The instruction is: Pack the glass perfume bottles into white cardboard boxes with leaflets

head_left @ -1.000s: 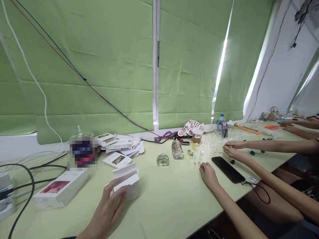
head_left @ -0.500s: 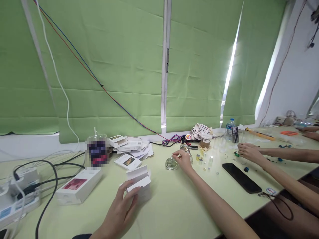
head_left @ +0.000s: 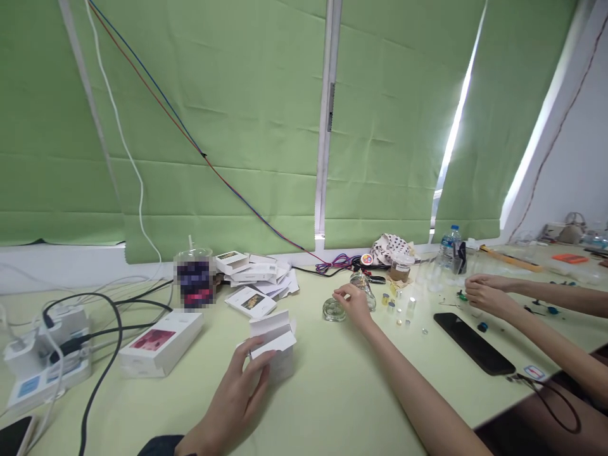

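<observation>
My left hand (head_left: 236,396) grips a small white open-topped box (head_left: 274,342) that stands on the pale green table (head_left: 332,392), thumb on its front and fingers round its near side. My right hand (head_left: 354,303) is stretched out to a round clear glass bottle (head_left: 331,310), fingers curled on its top. A second, taller glass bottle (head_left: 367,291) lies just behind that hand. Several tiny vials and caps (head_left: 396,307) stand to the right of it.
A flat white box with a pink picture (head_left: 161,342), a pile of small white boxes (head_left: 254,278) and a blurred cup (head_left: 194,282) sit left of centre. Power strips and black cables (head_left: 57,351) fill the far left. A black phone (head_left: 474,342) lies right; another person's hands (head_left: 489,294) work beyond it.
My right hand has left the table edge by the phone and reached left to the round glass bottle. The view has swung left. My left hand stays on the white box.
</observation>
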Available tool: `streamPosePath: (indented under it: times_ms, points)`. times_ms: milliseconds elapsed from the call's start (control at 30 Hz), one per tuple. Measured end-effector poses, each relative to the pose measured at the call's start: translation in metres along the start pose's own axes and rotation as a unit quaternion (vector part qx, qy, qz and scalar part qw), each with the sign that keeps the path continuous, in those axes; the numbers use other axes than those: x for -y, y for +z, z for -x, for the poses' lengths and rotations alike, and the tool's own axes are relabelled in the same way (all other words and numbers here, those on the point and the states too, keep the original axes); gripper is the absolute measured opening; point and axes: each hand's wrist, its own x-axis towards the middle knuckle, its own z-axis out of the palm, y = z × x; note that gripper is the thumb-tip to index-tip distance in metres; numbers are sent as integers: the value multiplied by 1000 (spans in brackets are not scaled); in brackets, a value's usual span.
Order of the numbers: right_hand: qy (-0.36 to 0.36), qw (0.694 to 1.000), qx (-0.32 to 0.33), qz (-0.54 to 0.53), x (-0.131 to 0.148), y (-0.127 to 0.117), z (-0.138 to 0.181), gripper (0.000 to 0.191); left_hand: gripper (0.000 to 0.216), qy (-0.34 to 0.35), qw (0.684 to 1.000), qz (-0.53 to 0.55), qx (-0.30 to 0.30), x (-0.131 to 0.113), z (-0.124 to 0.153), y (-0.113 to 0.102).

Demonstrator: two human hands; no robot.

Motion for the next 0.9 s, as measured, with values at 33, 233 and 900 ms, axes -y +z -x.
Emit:
streamPosePath:
  times_ms: [33, 233, 900]
  points:
    - [0, 1000, 0, 0, 0, 0, 0, 17, 36, 0, 1000, 1, 0, 0, 0, 0]
    - [7, 1000, 3, -2, -1, 1, -2, 16, 37, -6, 1000, 12, 2, 1, 0, 0]
    - [22, 999, 39, -20, 1, -2, -1, 10, 34, -14, 1000, 4, -2, 0, -2, -1]
